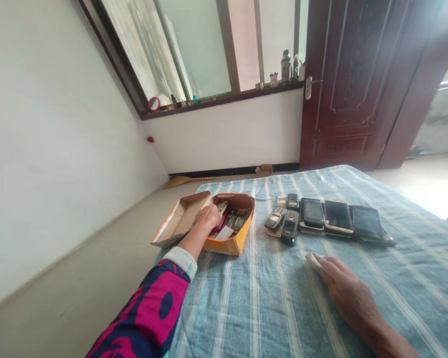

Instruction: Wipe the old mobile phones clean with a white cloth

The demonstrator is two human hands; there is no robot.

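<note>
My left hand (pixel 208 217) reaches into an orange cardboard box (pixel 242 239) with its lid folded out to the left. Its fingers are closed on a mobile phone (pixel 223 206), partly hidden by the hand. Several other old phones (pixel 240 220) lie in the box, along with a white piece of paper (pixel 224 233). Over the cloth at the right, my right hand (pixel 345 286) is closed on a folded white wiping cloth (pixel 317 263). Beyond that hand are small keypad phones (pixel 290 226) in a cluster and stacked touchscreen phones (pixel 338 217) in a row.
A blue striped cloth (pixel 269 308) covers the surface under the box and phones. Behind it stand a white wall, a window sill (pixel 224 101) with a flask (pixel 285 67) and small items, and a dark red door (pixel 349 89). A broom (pixel 186 180) lies on the floor.
</note>
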